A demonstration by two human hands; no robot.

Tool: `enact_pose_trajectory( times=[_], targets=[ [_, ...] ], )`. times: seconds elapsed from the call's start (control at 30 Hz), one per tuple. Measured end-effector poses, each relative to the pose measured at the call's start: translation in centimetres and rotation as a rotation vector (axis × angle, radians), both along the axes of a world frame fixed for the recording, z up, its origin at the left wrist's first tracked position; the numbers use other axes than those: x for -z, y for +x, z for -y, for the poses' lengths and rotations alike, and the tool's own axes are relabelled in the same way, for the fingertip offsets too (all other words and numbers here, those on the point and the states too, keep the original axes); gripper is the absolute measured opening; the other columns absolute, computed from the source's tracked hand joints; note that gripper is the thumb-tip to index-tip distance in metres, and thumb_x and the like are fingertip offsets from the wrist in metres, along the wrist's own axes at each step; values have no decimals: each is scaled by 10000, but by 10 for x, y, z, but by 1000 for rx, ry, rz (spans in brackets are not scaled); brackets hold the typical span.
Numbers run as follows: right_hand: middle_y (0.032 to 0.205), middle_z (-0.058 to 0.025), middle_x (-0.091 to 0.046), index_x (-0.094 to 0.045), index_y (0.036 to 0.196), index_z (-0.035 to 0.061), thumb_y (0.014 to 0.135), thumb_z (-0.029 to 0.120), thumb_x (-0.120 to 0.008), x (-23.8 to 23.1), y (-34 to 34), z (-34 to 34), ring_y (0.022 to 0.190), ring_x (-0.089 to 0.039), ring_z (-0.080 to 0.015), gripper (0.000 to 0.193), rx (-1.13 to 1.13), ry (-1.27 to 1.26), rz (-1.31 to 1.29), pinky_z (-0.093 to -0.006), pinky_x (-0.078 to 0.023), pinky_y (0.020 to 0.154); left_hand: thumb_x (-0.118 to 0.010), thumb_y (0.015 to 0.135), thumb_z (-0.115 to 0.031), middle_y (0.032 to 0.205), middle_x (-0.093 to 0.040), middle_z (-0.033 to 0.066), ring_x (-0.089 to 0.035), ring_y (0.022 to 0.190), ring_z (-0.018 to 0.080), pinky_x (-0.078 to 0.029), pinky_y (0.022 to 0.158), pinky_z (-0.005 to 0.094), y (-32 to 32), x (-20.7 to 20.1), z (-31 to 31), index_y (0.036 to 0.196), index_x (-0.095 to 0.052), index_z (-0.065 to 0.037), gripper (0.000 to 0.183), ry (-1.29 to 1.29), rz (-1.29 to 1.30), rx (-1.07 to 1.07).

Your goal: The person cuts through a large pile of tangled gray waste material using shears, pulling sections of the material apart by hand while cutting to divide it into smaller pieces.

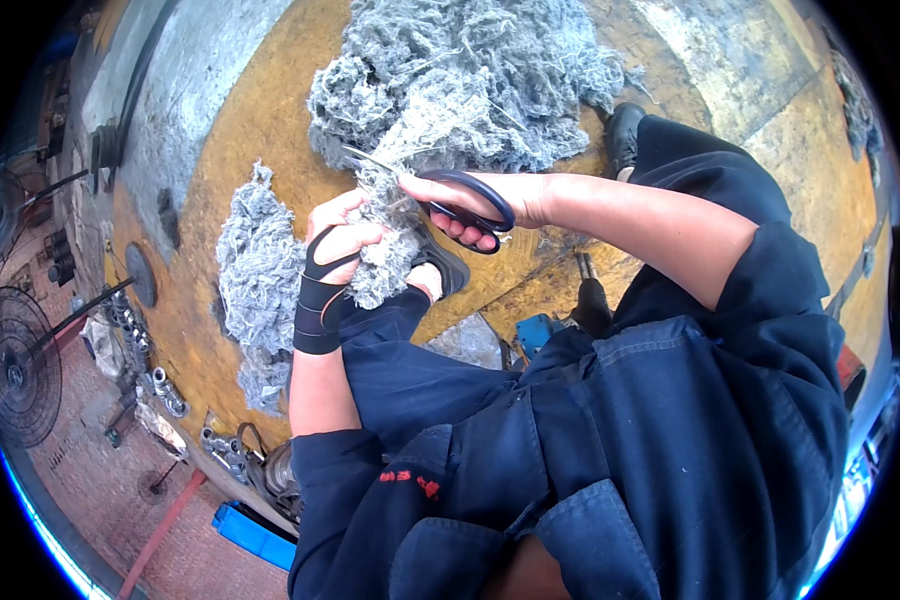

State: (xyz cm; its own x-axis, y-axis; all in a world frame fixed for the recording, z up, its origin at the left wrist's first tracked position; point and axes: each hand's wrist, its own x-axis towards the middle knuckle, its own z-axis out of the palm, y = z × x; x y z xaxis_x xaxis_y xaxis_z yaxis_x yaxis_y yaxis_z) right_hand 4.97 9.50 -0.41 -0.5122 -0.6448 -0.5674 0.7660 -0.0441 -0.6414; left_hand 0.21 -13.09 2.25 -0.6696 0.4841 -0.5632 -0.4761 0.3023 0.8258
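Note:
My left hand (pixel 336 240), with a black wrist wrap (pixel 320 308), is closed on a tuft of grey fibre (pixel 378 268) that hangs between my hands. My right hand (pixel 456 222) grips scissors with dark loop handles (pixel 498 200). Their metal blades (pixel 372 160) point up and left across the top of the tuft, partly hidden by fibre and fingers. Just beyond my hands lies a big heap of grey fibre (pixel 460 75). A smaller pile of the same fibre (pixel 258 265) sits left of my left hand.
I sit low over a worn yellowish floor (pixel 270 110), one sandalled foot (pixel 445 268) under the tuft and a dark shoe (pixel 625 135) beside the heap. A blue object (pixel 535 332) lies between my legs. Fans (pixel 15 370), metal parts (pixel 168 390) and a blue tray (pixel 255 535) stand left.

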Motion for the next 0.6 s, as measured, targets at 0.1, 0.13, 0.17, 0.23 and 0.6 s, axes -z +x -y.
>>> enact_pose_trajectory(
  times=[0.1, 0.13, 0.17, 0.23, 0.6],
  targets=[
    [519, 39, -376, -406, 626, 100, 852, 731, -399, -7, 0, 5, 384, -378, -50, 671, -11, 65, -17, -201, -339, 356, -623, 666, -48, 825, -656, 44, -589, 709, 95, -463, 639, 232, 3, 14, 6, 926, -650, 42, 277, -88, -109, 125],
    [519, 32, -393, -431, 650, 85, 843, 731, -418, -7, -1, 3, 385, -389, -56, 674, 22, 62, -29, -208, -342, 353, -629, 661, -45, 826, -658, 46, -590, 711, 96, -463, 641, 233, 5, 9, -1, 921, -650, 40, 274, -66, -64, 109],
    [519, 26, -410, -456, 675, 70, 834, 731, -437, -9, -2, 0, 387, -401, -62, 680, 53, 60, -40, -214, -345, 351, -634, 657, -43, 826, -659, 48, -591, 713, 96, -464, 642, 235, 8, 5, -6, 915, -650, 37, 271, -43, -19, 91],
    [492, 11, -452, -485, 701, 44, 815, 732, -477, -3, -10, -3, 367, -415, -66, 698, 190, -22, -43, -221, -356, 342, -653, 650, -26, 850, -669, 62, -604, 725, 114, -476, 673, 236, 11, 21, 8, 928, -651, 27, 283, -83, -120, 156],
    [696, -58, -533, -526, 731, 58, 622, 899, -481, 35, -2, -31, 530, -511, -154, 849, -378, 572, -73, -302, -430, 495, -639, 834, -48, 920, -640, 60, -620, 821, 147, -514, 753, 309, -41, 23, 97, 985, -615, -7, 159, 196, 266, -296]
  ],
)
